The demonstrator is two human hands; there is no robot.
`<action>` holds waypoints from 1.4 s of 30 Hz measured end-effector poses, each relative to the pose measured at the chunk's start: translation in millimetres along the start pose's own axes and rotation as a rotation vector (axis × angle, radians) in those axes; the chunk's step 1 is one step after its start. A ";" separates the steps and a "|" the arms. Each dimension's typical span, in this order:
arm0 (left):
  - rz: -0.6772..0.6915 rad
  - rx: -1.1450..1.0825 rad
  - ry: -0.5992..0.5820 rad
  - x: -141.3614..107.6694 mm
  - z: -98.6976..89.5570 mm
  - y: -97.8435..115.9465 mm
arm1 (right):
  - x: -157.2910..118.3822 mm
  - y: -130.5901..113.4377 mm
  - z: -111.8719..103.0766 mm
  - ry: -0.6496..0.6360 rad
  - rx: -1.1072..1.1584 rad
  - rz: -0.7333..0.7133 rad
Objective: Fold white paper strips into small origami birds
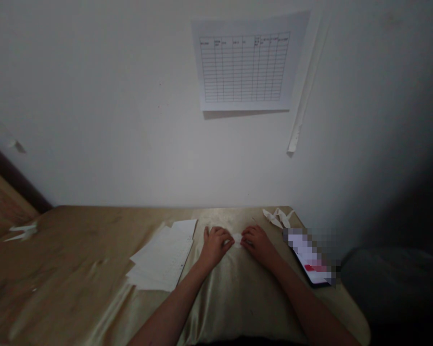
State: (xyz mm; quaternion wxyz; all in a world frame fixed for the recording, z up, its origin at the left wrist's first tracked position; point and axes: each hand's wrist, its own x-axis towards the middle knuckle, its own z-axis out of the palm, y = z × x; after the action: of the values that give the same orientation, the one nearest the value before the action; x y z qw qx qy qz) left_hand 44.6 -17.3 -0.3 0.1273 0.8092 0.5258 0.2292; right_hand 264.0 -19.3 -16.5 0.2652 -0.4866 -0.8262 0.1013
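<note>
A small piece of white paper (237,240) is held between my two hands, just above or on the gold-coloured tablecloth (234,298). My left hand (216,242) pinches its left edge with thumb and fingertips. On the opposite edge, my right hand (256,241) grips it the same way. The piece is too small and blurred to make out folds. A loose stack of white paper sheets (162,259) lies to the left of my left forearm, with rows of small marks near its right side.
A phone (310,259) with a lit screen lies at the table's right edge. Behind it are crumpled white strips (277,217). More white scraps (23,231) lie far left. A printed table sheet (245,67) and a paper strip (305,105) hang on the wall behind.
</note>
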 end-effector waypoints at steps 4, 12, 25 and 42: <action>-0.013 0.001 -0.002 0.2 -0.4 1.5 | 1.5 2.2 8.4 0.012 0.011 0.098; -0.063 -0.006 -0.014 1.3 -0.7 4.0 | 1.5 3.2 11.3 0.014 -0.001 0.206; -0.095 0.012 -0.014 -0.4 -3.5 12.4 | 4.2 -3.8 16.7 0.059 -0.029 0.303; -0.134 0.050 -0.047 3.2 -1.5 7.8 | 4.0 -7.3 27.2 0.147 -0.034 0.354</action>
State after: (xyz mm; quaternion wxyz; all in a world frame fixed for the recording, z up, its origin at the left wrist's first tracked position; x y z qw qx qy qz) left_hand 51.1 -17.6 5.2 0.1343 0.7803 0.5813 0.1876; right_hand 242.4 -17.0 -34.9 0.2947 -0.6349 -0.7076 0.0967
